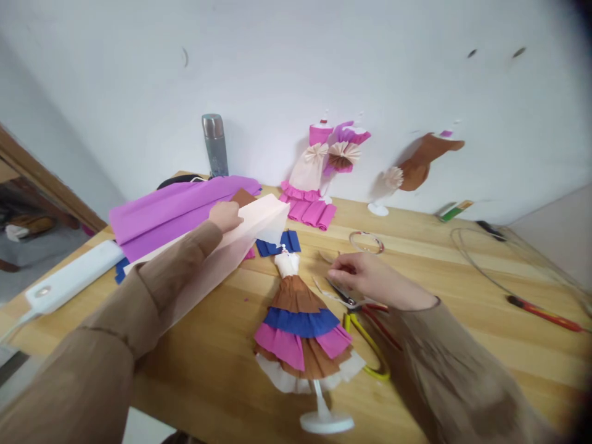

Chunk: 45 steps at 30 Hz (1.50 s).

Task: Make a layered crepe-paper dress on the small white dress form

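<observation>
My left hand (225, 216) is closed on a long folded sheet of cream crepe paper (259, 213) at the left of the table. My right hand (361, 274) has its fingers pinched together just above a pair of scissors (350, 301) and some thin pale strips; what the fingertips hold, if anything, I cannot make out. Between my hands, a miniature dress form (287, 265) appears to lie with its white round base (326, 422) towards me. It wears a tiered skirt (300, 324) in brown, blue, pink and white. Pliers with yellow and red handles (370, 348) rest beside the skirt.
Purple crepe paper (152, 213) and a white glue gun or similar white device (74, 277) lie left. A flask (215, 148) and dressed forms (308, 166) stand along the wall. Folded pink paper (312, 213), a wire ring (367, 242) and a red-handled tool (546, 313) are also here.
</observation>
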Tool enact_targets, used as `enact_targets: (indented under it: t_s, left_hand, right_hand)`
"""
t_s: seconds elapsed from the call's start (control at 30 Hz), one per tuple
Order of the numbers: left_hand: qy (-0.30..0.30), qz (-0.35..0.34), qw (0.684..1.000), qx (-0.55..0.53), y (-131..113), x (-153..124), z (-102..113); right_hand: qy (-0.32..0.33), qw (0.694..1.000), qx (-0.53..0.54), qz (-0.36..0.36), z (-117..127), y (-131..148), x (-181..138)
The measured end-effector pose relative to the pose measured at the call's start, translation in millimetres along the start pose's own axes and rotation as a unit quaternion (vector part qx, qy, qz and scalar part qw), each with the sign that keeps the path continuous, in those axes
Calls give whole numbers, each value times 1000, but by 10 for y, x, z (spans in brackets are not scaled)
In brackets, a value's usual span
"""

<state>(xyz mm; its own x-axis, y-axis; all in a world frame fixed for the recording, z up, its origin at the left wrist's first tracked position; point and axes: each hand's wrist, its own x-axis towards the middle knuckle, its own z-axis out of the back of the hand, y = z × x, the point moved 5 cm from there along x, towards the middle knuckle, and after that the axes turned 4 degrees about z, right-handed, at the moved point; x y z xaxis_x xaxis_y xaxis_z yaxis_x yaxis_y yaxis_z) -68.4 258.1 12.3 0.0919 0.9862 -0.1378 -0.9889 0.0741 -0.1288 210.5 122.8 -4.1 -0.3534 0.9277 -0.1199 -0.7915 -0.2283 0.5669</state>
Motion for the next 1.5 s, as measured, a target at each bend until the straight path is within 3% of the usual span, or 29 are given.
enact_targets:
  t_s: [0.17, 0.37, 0.43, 0.53, 0.73, 0.83, 0.93, 1.03, 1.2, 1.23, 1.3, 1.33, 1.43, 1.5]
  left_hand:
    - [44, -2, 999, -30, -92, 116, 65]
    - [16, -103, 986, -129, -289, -313, 652]
    - [71, -173, 953, -237, -378, -500, 808]
    - [128, -236, 917, -295, -454, -690, 1002]
    - [189, -268, 915, -235, -570, -727, 1235]
    - [206, -264, 931, -145, -614, -662, 1260]
    - [187, -272, 943, -52, -664, -580, 1225]
    - [139, -346, 928, -21, -775, -529, 1105]
    - [61, -417, 905, 57, -838, -520, 640]
    - [17, -427, 902, 56, -850, -577, 569]
    - [-101, -442, 891, 20, -896, -810, 487]
    - [-127, -455, 881, -16, -936, -983, 438]
    - [-87, -540, 835, -56, -1164, -1610, 198]
    - [-75, -545, 835, -4, -1310, -1903, 13]
  right_hand:
    - [-33, 998, 44, -7, 196, -82, -69]
    - [-164, 978, 127, 2, 344, -142, -52]
    - [-215, 964, 157, 10, 374, -150, -30]
    - [-250, 939, 233, 31, 377, -156, 4]
    - [-194, 878, 426, 97, 231, -72, 59]
    - [-142, 861, 482, 79, 120, -27, 53]
    - [-102, 850, 515, 39, 50, -7, 0]
    - [-74, 834, 547, -9, 12, -31, -91]
    - [-55, 824, 560, -74, -128, -185, -262]
    - [-60, 822, 559, -84, -167, -225, -289]
    - [-73, 820, 559, -101, -235, -297, -331]
    - [-80, 818, 559, -107, -261, -321, -343]
    - [-94, 820, 553, -114, -289, -334, -351]
    - [-103, 829, 538, -111, -272, -317, -345]
